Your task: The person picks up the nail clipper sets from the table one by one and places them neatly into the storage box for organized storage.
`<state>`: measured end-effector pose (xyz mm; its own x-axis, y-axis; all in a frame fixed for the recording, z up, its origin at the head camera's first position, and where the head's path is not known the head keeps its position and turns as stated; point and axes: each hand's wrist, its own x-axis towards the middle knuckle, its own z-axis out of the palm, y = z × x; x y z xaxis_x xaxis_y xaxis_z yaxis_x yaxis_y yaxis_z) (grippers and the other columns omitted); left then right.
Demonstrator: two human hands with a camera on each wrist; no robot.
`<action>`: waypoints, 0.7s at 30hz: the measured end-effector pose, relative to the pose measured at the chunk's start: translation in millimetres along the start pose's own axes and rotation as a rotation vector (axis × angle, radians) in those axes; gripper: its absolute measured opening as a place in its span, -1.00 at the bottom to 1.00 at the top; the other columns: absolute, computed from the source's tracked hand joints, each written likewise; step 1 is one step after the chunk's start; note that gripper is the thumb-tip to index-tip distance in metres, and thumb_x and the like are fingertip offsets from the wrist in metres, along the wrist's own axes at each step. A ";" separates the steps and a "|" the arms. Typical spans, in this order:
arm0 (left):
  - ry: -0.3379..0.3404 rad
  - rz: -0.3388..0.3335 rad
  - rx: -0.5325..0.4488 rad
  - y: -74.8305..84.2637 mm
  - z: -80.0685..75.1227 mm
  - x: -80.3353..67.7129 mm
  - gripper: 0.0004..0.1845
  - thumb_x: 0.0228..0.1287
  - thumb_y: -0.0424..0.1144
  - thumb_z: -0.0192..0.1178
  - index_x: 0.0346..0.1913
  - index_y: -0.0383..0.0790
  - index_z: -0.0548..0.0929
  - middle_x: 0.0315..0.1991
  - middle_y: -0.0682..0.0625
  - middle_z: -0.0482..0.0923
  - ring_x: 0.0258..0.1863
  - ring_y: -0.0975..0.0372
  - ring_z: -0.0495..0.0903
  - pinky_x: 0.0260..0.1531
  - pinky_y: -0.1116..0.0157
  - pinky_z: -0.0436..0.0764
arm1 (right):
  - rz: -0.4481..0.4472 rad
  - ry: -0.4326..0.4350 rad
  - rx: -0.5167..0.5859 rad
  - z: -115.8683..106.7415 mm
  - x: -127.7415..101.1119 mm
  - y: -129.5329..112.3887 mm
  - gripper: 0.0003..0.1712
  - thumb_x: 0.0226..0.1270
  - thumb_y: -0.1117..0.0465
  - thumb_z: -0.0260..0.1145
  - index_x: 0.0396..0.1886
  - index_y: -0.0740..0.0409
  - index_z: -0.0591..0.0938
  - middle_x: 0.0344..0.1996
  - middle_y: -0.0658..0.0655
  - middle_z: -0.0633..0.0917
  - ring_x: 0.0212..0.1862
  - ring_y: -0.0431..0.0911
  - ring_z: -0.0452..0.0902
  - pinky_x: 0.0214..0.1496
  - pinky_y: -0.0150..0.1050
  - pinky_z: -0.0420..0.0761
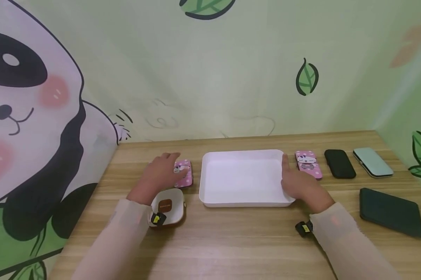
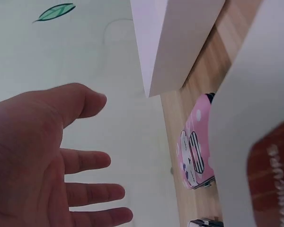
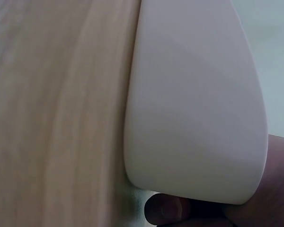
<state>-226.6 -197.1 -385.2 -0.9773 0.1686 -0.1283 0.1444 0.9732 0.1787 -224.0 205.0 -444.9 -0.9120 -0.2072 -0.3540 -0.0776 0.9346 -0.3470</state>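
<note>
A white rectangular tray (image 1: 243, 204) lies on the wooden table, and my right hand (image 1: 299, 184) grips its right end wall. In the right wrist view, curled fingers (image 3: 168, 209) sit against the outside of the tray's wall (image 3: 194, 104). My left hand (image 1: 159, 173) hovers with spread fingers over the left part of the table, holding nothing. Partly covered by it in the head view is a pink cat-patterned case (image 1: 186, 181), seen also in the left wrist view (image 2: 201, 137). A white rounded manicure case (image 1: 173, 198) with a brown label lies below that hand.
To the tray's right lie another pink cat-patterned case (image 1: 310, 165), a black case (image 1: 339, 163) and a pale mint case (image 1: 372, 161). Nearer is a dark green flat case (image 1: 391, 212). A painted wall (image 1: 210, 77) rises behind the table.
</note>
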 end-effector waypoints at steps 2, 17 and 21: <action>-0.005 0.015 -0.004 -1.5 0.5 -6.1 -0.20 0.36 0.21 0.10 0.51 -0.19 0.29 0.43 -0.28 0.33 0.35 -0.21 0.37 0.29 -0.21 0.37 | 0.004 -0.002 -0.003 0.1 0.3 -0.2 -0.08 0.57 0.14 -0.12 0.55 0.27 -0.51 -0.60 0.12 0.47 -0.61 -0.06 0.37 -0.54 -0.23 0.37; -0.026 0.153 0.066 -21.1 17.4 -51.1 -0.06 0.22 0.38 0.17 0.54 -0.05 0.24 0.52 -0.19 0.20 0.46 -0.19 0.23 0.31 -0.26 0.31 | -0.005 -0.007 -0.006 -3.5 -0.5 -0.2 -0.09 0.57 0.15 -0.13 0.54 0.28 -0.51 -0.64 0.07 0.45 -0.65 -0.10 0.30 -0.57 -0.25 0.34; -0.040 0.173 0.048 -29.4 22.2 -63.1 0.04 0.09 0.48 0.21 0.55 -0.01 0.23 0.52 -0.18 0.20 0.46 -0.18 0.23 0.33 -0.28 0.26 | 0.000 -0.010 0.000 -1.4 0.6 0.0 -0.08 0.57 0.15 -0.12 0.55 0.27 -0.51 -0.64 0.08 0.45 -0.66 -0.10 0.30 -0.57 -0.25 0.34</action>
<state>-165.7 -232.9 -404.0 -0.9306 0.3390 -0.1382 0.3178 0.9354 0.1550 -225.1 205.3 -444.0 -0.9081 -0.2095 -0.3627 -0.0772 0.9348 -0.3468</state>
